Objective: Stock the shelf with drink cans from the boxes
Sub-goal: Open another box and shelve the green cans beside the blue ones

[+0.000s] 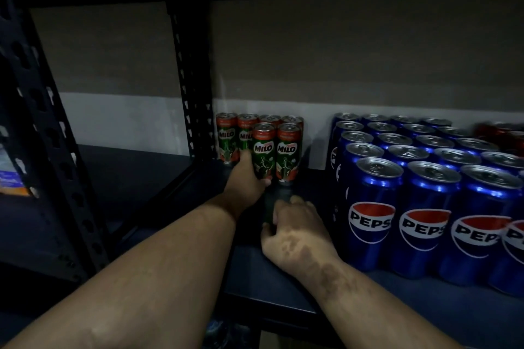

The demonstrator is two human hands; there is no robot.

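The left hand grips an upright green-and-red Milo can in the cluster's front row—the right hand (nearer, just before that row) clasps a dark upright can.

Both bare forearms reached forward from the bottom of the view, the left one stretched farther and angled up to the right. The left hand was at full reach, fingers curled round the side of a Milo can, thumb hidden behind it. The right hand sat nearer and lower, knuckles up, wrist bent slightly left, fingers wrapped round a dark can that was hard to make out in the shadow.
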